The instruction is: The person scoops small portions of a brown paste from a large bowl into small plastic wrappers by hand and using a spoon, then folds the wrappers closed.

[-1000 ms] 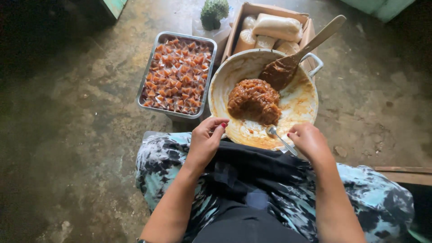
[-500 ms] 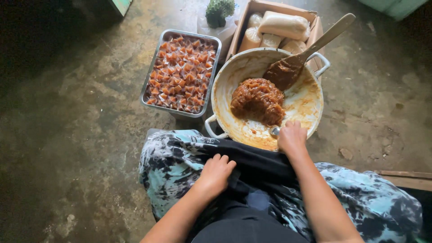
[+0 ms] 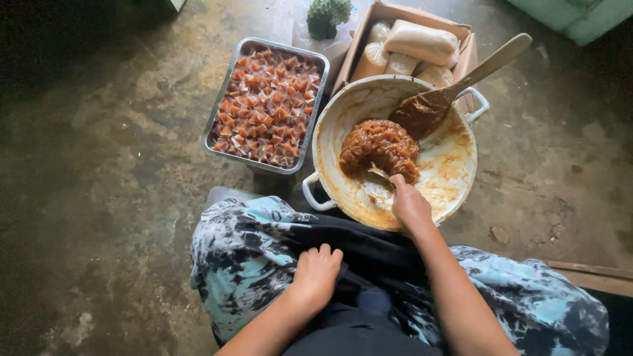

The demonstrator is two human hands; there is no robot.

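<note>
A wide two-handled pan [image 3: 455, 173] smeared with orange sauce holds a lump of brown sticky paste [image 3: 381, 146]. My right hand [image 3: 409, 203] reaches over the pan's near rim, shut on a small metal spoon [image 3: 379, 173] whose tip touches the paste. A big wooden spoon [image 3: 455, 91] coated in paste leans on the pan's far side. My left hand [image 3: 316, 273] rests flat on my lap, on tie-dye cloth, fingers apart and holding nothing.
A metal tray [image 3: 224, 109] packed with several small wrapped orange-brown pieces stands left of the pan. A cardboard box [image 3: 461, 56] with pale plastic-wrapped packs sits behind it, next to a green spiky object [image 3: 328, 14] in a bag. Bare concrete floor surrounds everything.
My left hand has pulled back from the pan's rim onto my lap. My right hand has moved forward over the rim, bringing the small spoon to the paste.
</note>
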